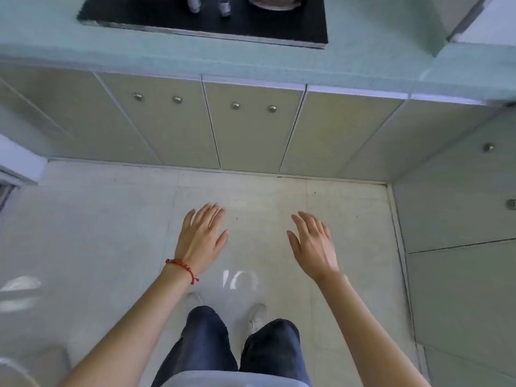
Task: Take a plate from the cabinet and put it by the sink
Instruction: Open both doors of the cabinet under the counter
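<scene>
A row of pale green cabinet doors (251, 129) with round metal knobs runs under the counter ahead of me, all shut. My left hand (199, 241), with a red string bracelet at the wrist, is held out flat over the floor with fingers apart and nothing in it. My right hand (312, 247) is held out the same way, empty, fingers spread. Both hands hover well short of the doors. No plate and no sink are in view.
A light blue-green counter (83, 48) carries a black stove top (212, 23) with two knobs and pans at its far edge. More cabinet doors (460, 219) line the right side, forming a corner. Pale tiled floor (97, 233) lies below; my legs and shoes show at the bottom.
</scene>
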{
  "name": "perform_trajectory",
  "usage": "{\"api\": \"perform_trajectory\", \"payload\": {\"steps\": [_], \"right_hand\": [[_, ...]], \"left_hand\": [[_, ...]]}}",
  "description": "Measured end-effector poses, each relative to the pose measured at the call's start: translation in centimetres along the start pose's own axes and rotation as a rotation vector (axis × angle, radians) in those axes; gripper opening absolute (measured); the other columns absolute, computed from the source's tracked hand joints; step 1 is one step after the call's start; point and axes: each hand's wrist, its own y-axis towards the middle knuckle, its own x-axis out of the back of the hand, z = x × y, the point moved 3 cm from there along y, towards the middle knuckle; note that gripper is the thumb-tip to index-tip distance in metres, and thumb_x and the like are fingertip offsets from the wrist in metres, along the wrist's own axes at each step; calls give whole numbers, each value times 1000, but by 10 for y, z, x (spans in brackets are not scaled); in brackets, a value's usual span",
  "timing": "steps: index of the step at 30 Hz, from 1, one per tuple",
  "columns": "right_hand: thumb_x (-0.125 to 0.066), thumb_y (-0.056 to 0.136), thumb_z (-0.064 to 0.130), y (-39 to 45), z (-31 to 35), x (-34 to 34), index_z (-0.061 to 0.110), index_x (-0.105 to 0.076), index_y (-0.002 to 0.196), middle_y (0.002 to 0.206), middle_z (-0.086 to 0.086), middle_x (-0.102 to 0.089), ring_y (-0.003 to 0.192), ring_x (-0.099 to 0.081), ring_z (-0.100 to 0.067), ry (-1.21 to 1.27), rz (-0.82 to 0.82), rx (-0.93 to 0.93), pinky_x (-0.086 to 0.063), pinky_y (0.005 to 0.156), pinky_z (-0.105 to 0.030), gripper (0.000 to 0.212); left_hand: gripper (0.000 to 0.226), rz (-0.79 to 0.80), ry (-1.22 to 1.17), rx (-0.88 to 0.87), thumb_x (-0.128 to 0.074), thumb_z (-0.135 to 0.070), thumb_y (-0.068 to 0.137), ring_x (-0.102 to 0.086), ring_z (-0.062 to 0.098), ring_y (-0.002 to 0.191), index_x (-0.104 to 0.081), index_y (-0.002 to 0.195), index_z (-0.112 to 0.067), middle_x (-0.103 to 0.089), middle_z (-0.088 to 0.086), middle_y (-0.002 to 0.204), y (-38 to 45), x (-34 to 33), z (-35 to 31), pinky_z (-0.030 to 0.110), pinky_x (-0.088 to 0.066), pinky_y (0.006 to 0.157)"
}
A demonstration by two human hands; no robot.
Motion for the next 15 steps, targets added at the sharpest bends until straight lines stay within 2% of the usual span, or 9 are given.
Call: {"api": "perform_trajectory", "payload": {"steps": [5,9,12,15], "right_hand": [[-37,89,32,23,68,-17,4,-58,113,116,-18,-65,106,-62,-34,-3,42,118,-50,88,-44,42],[-36,90,34,41,136,-33,6,-60,110,111,-17,-67,99,-65,-34,-28,47,217,-54,81,-42,43],[-16,97,43,55,198,-50,6,-59,112,114,-16,-66,102,-64,-33,-24,113,301,-52,85,-42,59],[-9,96,45,68,256,-69,7,-59,114,116,-16,-66,105,-63,-32,-9,131,375,-50,89,-44,65]], "left_hand": [[47,-56,-24,143,-33,-35,86,-58,27,115,-53,119,-8,-63,11,122,-32,6,63,47,-44,95],[48,-70,-43,245,-30,-37,88,-58,27,116,-53,120,-9,-63,11,122,-63,13,123,47,-45,95],[57,-34,-68,349,-14,-42,94,-59,27,114,-54,119,-9,-64,12,121,-89,18,175,47,-47,93],[68,-22,-93,436,-3,-45,94,-61,27,112,-55,118,-9,-65,11,119,-115,24,226,46,-49,91]]}}
